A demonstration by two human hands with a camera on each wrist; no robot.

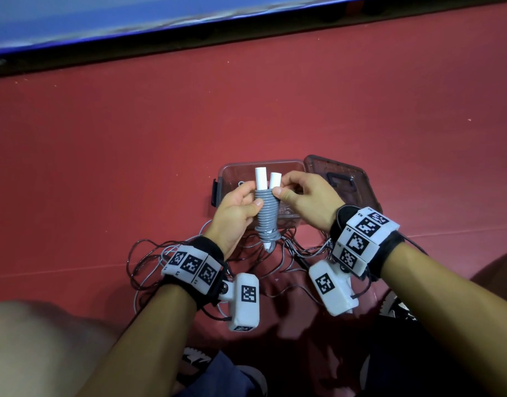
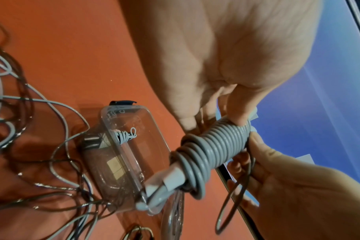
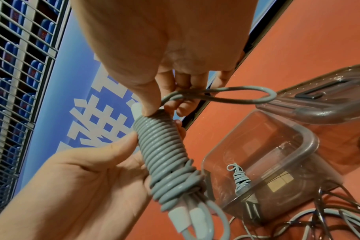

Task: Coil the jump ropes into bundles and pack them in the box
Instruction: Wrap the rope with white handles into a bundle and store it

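The left hand (image 1: 237, 209) grips the grey rope bundle (image 1: 266, 214) round its coils, just above the near edge of the box (image 1: 232, 170). The right hand (image 1: 305, 197), beside it, pinches the last free loop (image 3: 232, 95) at the top turns. I'd say the loop wants tucking under the top turns and pulling snug, with the left thumb pinning the coils so they don't spring loose. The clear box sits open on the red floor (image 1: 132, 138), one small coiled rope (image 2: 124, 135) already inside, its lid (image 1: 344, 181) lying just right of it. Loose ropes (image 1: 149, 262) tangle near the box.
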